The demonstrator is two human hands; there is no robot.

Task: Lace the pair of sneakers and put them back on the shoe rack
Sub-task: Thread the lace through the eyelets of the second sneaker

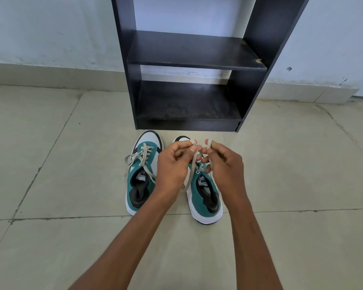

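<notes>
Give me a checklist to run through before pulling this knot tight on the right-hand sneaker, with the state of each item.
1. Both lace ends held: the left hand and the right hand each pinch the lace: ok.
2. Right-hand sneaker flat on the floor, toe toward the rack: ok.
3. All its eyelets threaded: the hands cover them: cannot tell.
4. Left-hand sneaker laced and tied: laced, a bow seems tied, ends trail loose: cannot tell.
5. Shoe rack shelves free for the pair: ok.
6. Sneakers back on the rack: not ok, both on the floor.
</notes>
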